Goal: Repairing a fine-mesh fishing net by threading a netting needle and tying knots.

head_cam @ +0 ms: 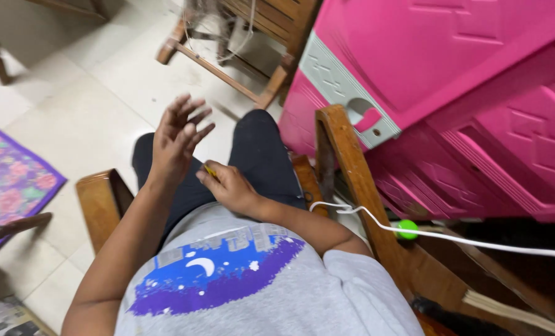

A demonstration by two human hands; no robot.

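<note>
I sit in a wooden chair and look down at my lap, in dark trousers and a grey shirt with a blue and purple print. My left hand (177, 138) is raised above my left thigh, palm up, fingers spread, holding nothing. My right hand (226, 185) rests on my lap with its fingers pinched on a small thin yellow object (210, 170); most of that object is hidden by the fingers.
Wooden chair arms (346, 162) flank me. A pink plastic cabinet (452, 93) stands close on the right. A white cable (414, 233) with a green piece (406, 228) crosses the right arm. Another wooden chair (240, 43) stands ahead; a floral mat (10, 180) lies left.
</note>
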